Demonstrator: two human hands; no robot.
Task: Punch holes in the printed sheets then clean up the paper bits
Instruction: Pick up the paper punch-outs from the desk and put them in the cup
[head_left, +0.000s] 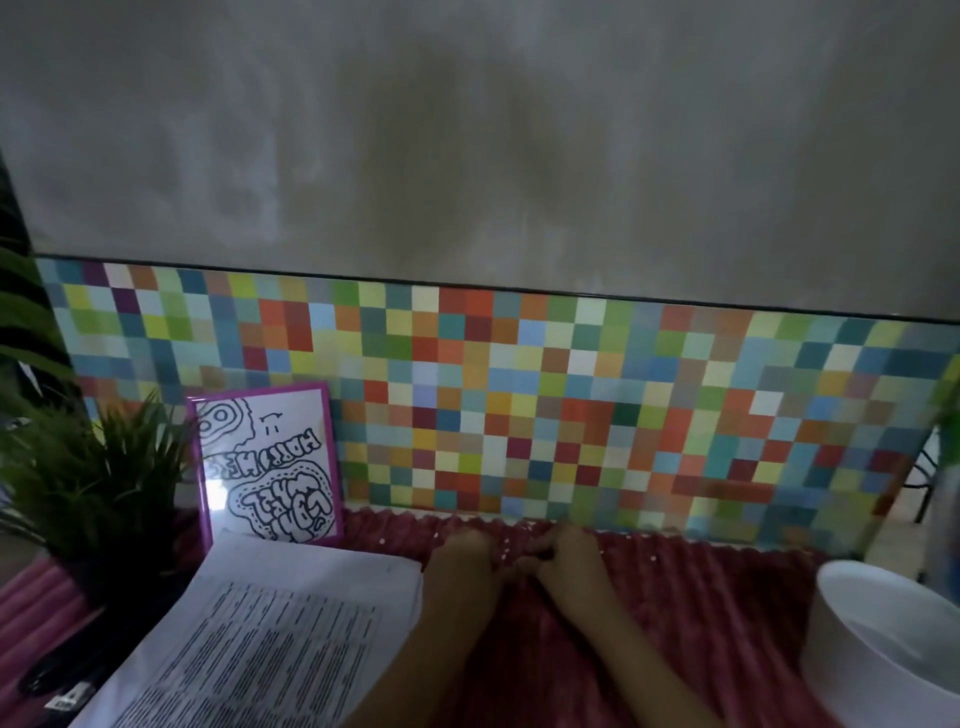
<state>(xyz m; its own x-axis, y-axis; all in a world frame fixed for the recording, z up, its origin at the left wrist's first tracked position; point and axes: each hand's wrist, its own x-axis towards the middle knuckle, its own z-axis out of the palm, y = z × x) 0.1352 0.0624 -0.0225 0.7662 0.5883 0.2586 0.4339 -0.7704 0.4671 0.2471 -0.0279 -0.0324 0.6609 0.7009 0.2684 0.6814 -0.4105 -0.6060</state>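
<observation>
Several printed sheets (270, 639), text illegible

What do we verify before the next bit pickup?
1. Paper bits cleared off the red ribbed cloth: not ok, bits lie scattered along its far edge.
2. Left hand and right hand at the bits: ok.
3. Either hand pinching a bit: cannot tell, too dim.
4. White bowl open, on the right: ok.
5. Printed sheets punched: cannot tell.
</observation>
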